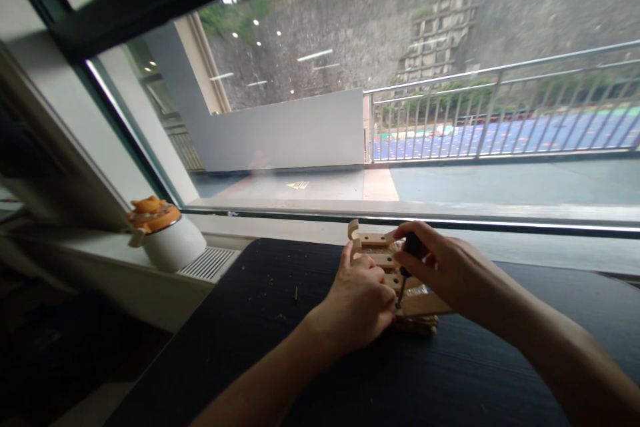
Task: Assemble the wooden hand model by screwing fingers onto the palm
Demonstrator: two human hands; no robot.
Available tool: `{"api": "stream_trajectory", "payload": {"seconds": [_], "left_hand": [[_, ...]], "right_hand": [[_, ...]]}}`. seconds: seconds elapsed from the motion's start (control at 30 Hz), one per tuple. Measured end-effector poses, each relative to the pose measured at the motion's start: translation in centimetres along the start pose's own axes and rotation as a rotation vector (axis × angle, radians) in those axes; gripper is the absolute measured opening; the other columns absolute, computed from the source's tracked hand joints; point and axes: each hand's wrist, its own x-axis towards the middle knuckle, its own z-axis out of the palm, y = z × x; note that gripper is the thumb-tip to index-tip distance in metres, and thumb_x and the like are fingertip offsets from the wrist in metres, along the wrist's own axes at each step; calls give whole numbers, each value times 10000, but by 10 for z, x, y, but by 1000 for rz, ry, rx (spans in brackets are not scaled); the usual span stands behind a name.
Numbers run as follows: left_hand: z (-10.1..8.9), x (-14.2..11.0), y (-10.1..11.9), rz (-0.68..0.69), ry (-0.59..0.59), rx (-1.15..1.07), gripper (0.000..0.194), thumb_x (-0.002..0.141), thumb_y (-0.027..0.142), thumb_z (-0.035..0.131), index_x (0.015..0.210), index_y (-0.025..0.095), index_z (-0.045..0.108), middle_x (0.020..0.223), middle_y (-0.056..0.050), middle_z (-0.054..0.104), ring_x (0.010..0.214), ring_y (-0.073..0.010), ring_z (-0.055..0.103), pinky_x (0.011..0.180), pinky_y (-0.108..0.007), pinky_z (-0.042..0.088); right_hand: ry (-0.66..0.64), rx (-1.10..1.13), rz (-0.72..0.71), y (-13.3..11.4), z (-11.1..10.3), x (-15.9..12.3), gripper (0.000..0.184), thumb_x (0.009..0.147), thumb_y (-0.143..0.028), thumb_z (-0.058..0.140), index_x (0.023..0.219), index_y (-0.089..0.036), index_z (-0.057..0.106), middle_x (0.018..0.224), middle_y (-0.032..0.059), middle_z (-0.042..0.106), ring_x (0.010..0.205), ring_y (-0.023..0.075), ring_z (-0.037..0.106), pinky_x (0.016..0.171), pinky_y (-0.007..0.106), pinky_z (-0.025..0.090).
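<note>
A small wooden slatted piece (420, 305) with holes along its slats and a curved end lies on the dark table. My left hand (361, 293) is closed over its left side, fingers bent on the wood. In my right hand (443, 263) is a screwdriver (413, 245) with a black handle, gripped from above. Its shaft slants down and the tip meets the near left part of the wood, close to my left fingers. A lone screw (296, 293) stands on the table to the left of my left hand. My left fingers partly cover the slats.
Small crumbs are scattered over the black table (240, 333). A white pot with an orange lid (173, 240) stands on the sill at the left, beside a vent grille (209, 263). The window ledge (310, 230) runs behind the table.
</note>
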Motion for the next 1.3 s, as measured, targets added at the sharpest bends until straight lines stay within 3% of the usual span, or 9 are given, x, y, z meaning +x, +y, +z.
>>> {"api": "stream_trajectory", "payload": {"seconds": [0.27, 0.47, 0.7, 0.83, 1.17, 1.3], "left_hand": [[0, 0, 3, -35, 52, -41, 201, 815, 379, 588, 769, 215, 696, 848, -22, 659, 1023, -244, 508, 1100, -552, 81], [3, 1, 4, -83, 86, -129, 128, 775, 338, 633, 749, 220, 674, 873, -10, 660, 995, -225, 527, 1096, -533, 128], [7, 3, 4, -116, 93, -109, 126, 798, 293, 605, 721, 220, 674, 820, -7, 661, 976, -222, 523, 1094, -569, 104], [8, 3, 5, -126, 86, -101, 150, 783, 351, 642, 721, 220, 677, 807, -5, 660, 989, -231, 512, 1095, -567, 106], [13, 3, 4, -121, 107, -82, 148, 812, 336, 611, 736, 231, 681, 807, 5, 667, 1005, -227, 513, 1104, -569, 48], [14, 3, 4, -131, 113, -95, 139, 802, 341, 627, 748, 223, 676, 813, 6, 667, 995, -223, 513, 1098, -576, 61]], "right_hand": [[-43, 38, -71, -9, -8, -6, 233, 878, -325, 461, 1072, -245, 561, 791, 12, 675, 643, 159, 607, 544, 243, 412], [-22, 66, -42, -7, -2, -3, 300, 852, -294, 504, 1148, -258, 538, 717, -18, 672, 592, 148, 609, 519, 230, 407], [-52, 44, -63, -12, -7, -3, 290, 863, -268, 463, 1140, -257, 547, 786, 7, 680, 658, 167, 616, 552, 253, 428], [-13, 51, -118, -11, -9, -4, 296, 867, -249, 454, 1135, -242, 578, 856, 31, 689, 717, 171, 629, 613, 269, 460], [57, -4, -102, -1, -4, -3, 376, 860, -321, 509, 1217, -233, 588, 878, 43, 719, 710, 186, 663, 610, 279, 493], [61, 4, -175, -8, -8, -4, 390, 892, -284, 430, 1245, -202, 574, 1083, 84, 690, 882, 209, 666, 710, 298, 510]]}}
